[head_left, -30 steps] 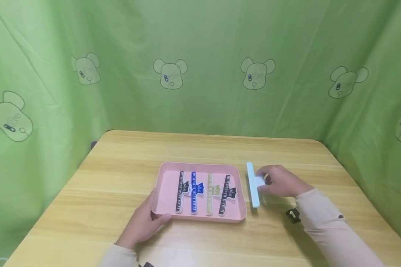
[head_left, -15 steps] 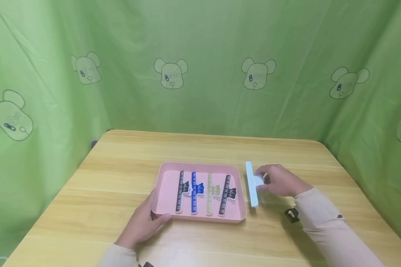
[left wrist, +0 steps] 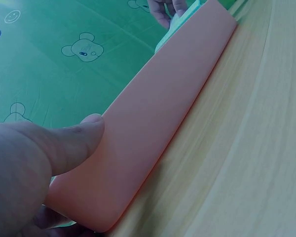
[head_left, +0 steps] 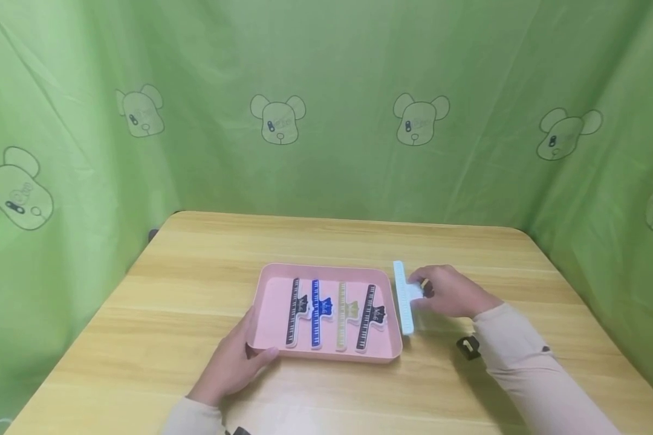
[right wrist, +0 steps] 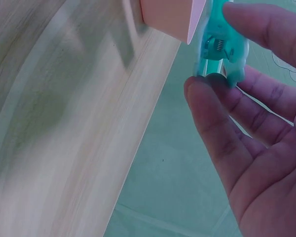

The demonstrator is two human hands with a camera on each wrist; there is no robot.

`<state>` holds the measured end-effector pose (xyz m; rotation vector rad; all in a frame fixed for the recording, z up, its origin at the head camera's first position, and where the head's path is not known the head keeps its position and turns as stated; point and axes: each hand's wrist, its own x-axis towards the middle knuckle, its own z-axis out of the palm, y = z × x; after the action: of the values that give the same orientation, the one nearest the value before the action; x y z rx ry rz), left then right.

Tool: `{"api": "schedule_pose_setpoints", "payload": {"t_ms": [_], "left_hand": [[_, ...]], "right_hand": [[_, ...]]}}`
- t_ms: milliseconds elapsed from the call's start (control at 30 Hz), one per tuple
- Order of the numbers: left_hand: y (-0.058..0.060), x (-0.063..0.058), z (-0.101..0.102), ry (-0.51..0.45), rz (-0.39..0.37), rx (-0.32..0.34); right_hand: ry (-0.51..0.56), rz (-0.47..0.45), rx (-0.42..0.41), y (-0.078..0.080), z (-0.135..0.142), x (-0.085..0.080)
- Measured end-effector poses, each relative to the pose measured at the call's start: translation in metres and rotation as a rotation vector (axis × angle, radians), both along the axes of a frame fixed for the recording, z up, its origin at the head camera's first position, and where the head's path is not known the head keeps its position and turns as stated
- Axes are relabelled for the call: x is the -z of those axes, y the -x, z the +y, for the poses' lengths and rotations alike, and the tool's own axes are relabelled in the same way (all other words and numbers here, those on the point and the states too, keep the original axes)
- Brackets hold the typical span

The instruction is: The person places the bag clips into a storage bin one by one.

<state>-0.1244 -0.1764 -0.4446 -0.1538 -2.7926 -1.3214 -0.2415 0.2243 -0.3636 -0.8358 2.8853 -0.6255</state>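
Note:
My right hand (head_left: 451, 291) pinches a light-blue long-bar clip (head_left: 404, 299) by its handle, just off the right wall of a pink tray (head_left: 326, 356). The spring of that clip (right wrist: 217, 47) shows between thumb and fingers in the right wrist view. At the tray's near-left corner my left hand (head_left: 234, 362) grips the wall, thumb along the front and fingers round the left side. Inside lie piano-key clips side by side: a black clip (head_left: 292, 314), a blue clip (head_left: 315, 317), a pale-green clip (head_left: 341, 320) and, slightly slanted, another black clip (head_left: 366, 320).
The tray stands on a wood-grain table (head_left: 196, 272). Green curtains (head_left: 348, 181) printed with bear heads hang behind it and along both sides. A small black device (head_left: 469, 347) sits under the right wrist.
My right hand has carried the light-blue clip a little to the left, closer to the tray's right wall. The left hand and the tray have stayed put.

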Motion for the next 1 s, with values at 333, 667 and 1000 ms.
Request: {"api": "schedule_pose_setpoints", "payload": {"t_ms": [333, 667, 1000], "left_hand": [[0.0, 0.0, 0.0, 0.0, -0.002, 0.001], [0.0, 0.0, 0.0, -0.006, 0.0, 0.002], [0.0, 0.001, 0.0, -0.02, -0.001, 0.003]], "right_hand": [[0.007, 0.017, -0.026, -0.001, -0.009, -0.006], [-0.002, -0.004, -0.015, 0.003, -0.013, -0.003], [-0.009, 0.01, -0.032, 0.006, -0.019, -0.003]]}}
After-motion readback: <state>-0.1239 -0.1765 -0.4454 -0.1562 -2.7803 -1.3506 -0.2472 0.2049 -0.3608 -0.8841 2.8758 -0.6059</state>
